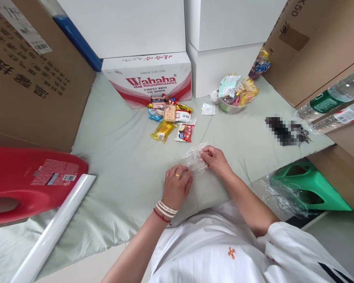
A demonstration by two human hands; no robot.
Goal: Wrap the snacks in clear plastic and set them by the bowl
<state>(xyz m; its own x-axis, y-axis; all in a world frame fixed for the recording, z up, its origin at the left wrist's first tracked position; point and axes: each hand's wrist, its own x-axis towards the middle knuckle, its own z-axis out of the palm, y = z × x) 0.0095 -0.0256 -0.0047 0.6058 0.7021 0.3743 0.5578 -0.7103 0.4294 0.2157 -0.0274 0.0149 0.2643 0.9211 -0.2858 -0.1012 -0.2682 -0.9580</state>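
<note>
A thin, clear plastic bag (191,157) lies crumpled on the pale green cloth (118,157) in front of me. My right hand (214,160) pinches its right end between thumb and fingers. At the bag's lower left edge, my left hand (178,182) is closed with bent fingers; its fingertips are partly hidden on the plastic. Just beyond the bag sits a red and white snack packet (185,132), with a yellow-wrapped snack (163,131) to its left. Behind these, several more packets surround a clear-wrapped cracker (169,113).
A Wahaha water carton (150,80) stands behind the snacks. To its right are a small white packet (208,109) and a bowl of snacks (236,106). Two water bottles (327,100) lie at right near keys (305,135). A red jug (47,173) and white roll (56,224) are left.
</note>
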